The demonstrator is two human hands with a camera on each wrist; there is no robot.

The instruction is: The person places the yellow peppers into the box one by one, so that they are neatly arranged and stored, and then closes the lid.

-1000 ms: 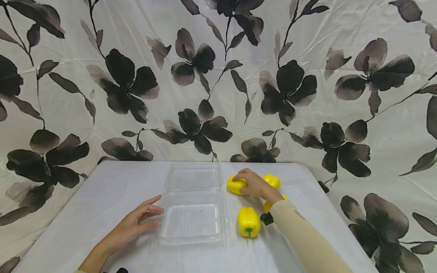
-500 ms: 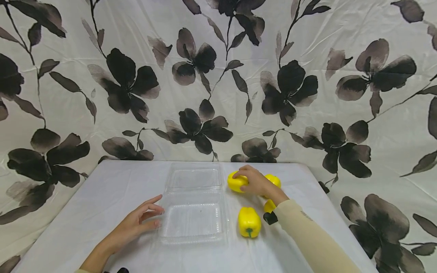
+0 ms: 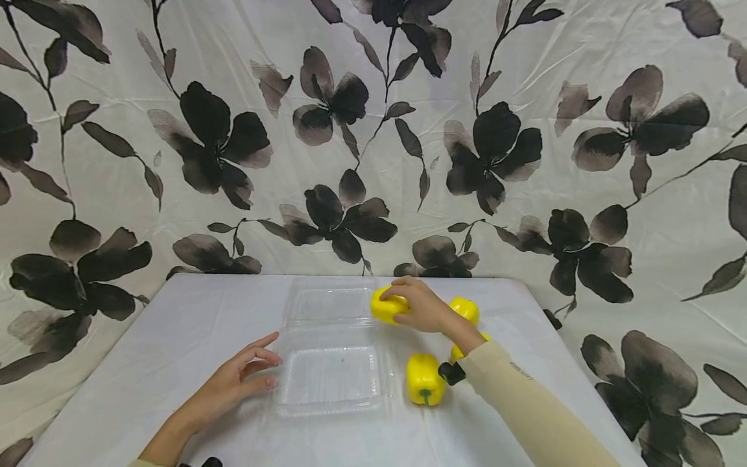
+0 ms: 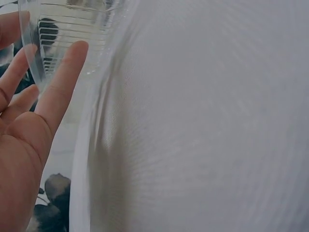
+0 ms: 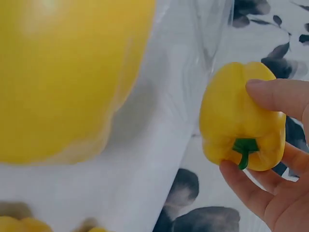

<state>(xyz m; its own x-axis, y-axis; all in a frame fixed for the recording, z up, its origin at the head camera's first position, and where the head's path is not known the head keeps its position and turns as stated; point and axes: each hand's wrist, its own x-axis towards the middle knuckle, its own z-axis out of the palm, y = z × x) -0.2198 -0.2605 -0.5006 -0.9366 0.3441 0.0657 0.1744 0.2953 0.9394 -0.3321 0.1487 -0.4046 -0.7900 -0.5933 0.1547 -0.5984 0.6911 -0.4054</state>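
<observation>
Between thumb and fingers my right hand [image 3: 425,307] grips a yellow bell pepper [image 3: 386,305], close by the right edge of the clear container's lid half. In the right wrist view the held bell pepper [image 5: 241,116] shows its green stem, with the thumb on one side and fingers on the other. The clear plastic container [image 3: 328,376] lies opened flat, its lid [image 3: 332,305] toward the back. At the container's left wall is my left hand [image 3: 233,383], fingers extended. The left wrist view has those fingers [image 4: 65,82] beside the ribbed wall; contact is hard to tell.
Another yellow bell pepper [image 3: 425,379] sits right of the container. Two more, one a bell pepper [image 3: 465,310] behind the right wrist and one partly covered bell pepper [image 3: 457,353], lie farther right. A white cloth covers the table [image 3: 192,324]; a floral curtain [image 3: 373,130] hangs behind.
The right hand has moved left with the gripped bell pepper, from the table beside the lid to the lid's right edge. The left hand stays almost still.
</observation>
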